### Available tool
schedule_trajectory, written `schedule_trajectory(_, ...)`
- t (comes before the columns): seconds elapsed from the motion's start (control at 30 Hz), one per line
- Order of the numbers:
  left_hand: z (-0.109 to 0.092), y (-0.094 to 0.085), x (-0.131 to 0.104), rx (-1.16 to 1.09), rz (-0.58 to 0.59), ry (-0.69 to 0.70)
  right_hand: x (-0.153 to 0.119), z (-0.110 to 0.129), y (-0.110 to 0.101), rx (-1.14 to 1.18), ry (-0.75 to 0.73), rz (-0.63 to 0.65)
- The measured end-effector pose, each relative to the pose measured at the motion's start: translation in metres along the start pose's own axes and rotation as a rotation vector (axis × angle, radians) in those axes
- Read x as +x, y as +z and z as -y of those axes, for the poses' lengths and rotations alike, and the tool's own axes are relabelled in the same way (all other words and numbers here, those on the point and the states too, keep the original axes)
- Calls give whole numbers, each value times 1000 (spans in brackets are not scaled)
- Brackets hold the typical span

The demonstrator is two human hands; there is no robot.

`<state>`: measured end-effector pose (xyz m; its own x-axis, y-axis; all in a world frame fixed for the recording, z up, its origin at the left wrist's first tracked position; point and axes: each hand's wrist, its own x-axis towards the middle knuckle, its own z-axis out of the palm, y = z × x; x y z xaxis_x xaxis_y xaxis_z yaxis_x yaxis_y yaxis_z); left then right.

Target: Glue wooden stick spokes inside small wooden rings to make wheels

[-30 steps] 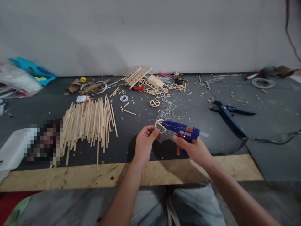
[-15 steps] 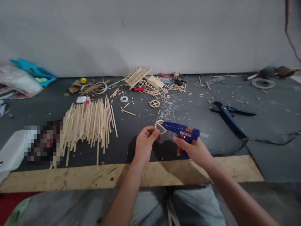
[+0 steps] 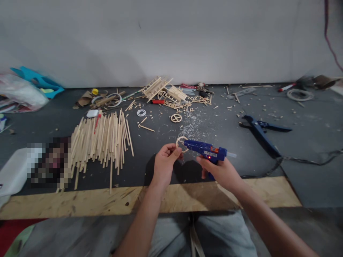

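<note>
My left hand (image 3: 168, 157) pinches a small wooden ring (image 3: 182, 137) between thumb and fingers, held upright above the dark tabletop. My right hand (image 3: 218, 169) is wrapped round the grip of a blue glue gun (image 3: 205, 148), whose red light is lit and whose clear glue stick juts from the back. The gun's nozzle reaches to the ring; whether it touches the wood I cannot tell. Beyond my hands a spoked wooden wheel (image 3: 176, 118) lies flat. To its left is a white toothed ring (image 3: 141, 112).
Many thin wooden sticks (image 3: 103, 139) are piled at the left. A wooden model (image 3: 157, 88) stands at the back among offcuts. Dark blue cutters (image 3: 261, 134) lie at the right, near a black cord (image 3: 311, 161). A white case (image 3: 13, 171) sits at the left front.
The glue gun has shifted slightly left, its nozzle now further across the ring. My left hand and the ring have hardly moved.
</note>
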<state>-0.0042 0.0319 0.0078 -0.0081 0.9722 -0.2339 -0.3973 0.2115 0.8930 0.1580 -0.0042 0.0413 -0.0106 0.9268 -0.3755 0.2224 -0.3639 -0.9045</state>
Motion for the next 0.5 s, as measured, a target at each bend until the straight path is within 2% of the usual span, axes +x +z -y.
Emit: schedule_trajectory(0.5,-1,1,-1,-2,-20,-5,2,6,-3,-1,-16,-33)
